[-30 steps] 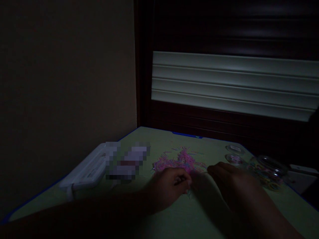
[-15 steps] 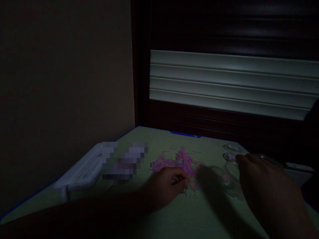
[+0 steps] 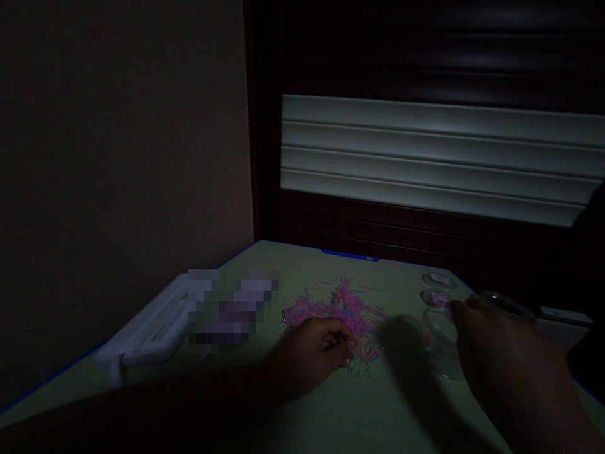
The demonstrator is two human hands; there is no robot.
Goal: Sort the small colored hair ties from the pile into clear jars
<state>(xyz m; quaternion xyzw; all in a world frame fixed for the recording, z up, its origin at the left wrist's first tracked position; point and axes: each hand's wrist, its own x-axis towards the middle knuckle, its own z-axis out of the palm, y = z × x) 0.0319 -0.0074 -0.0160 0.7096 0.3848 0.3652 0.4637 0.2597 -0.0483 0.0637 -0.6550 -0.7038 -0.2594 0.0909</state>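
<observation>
In the dim head view, a tangled pile of pink and pastel small elastic loops [image 3: 347, 309] lies on the pale table. My left hand [image 3: 314, 356] rests at the pile's near edge with its fingers curled into a pinch. Whatever it may hold is too small and dark to make out. To the right, my right hand [image 3: 513, 359] hovers beside a clear round container [image 3: 442, 343], its fingers curled inward and mostly hidden behind the back of the hand. Its shadow falls over part of the container.
Two small round clear cases, one plain [image 3: 439, 280] and one with pinkish contents [image 3: 435, 298], lie beyond the container. A white lamp-like device [image 3: 146, 325] and a pixelated object [image 3: 236, 309] lie on the left. A slatted panel [image 3: 425, 157] stands behind the blue-edged table [image 3: 378, 403].
My right hand has shifted slightly down and toward me beside the clear container. The left hand keeps its curled pose at the pile. The whole view has slid slightly.
</observation>
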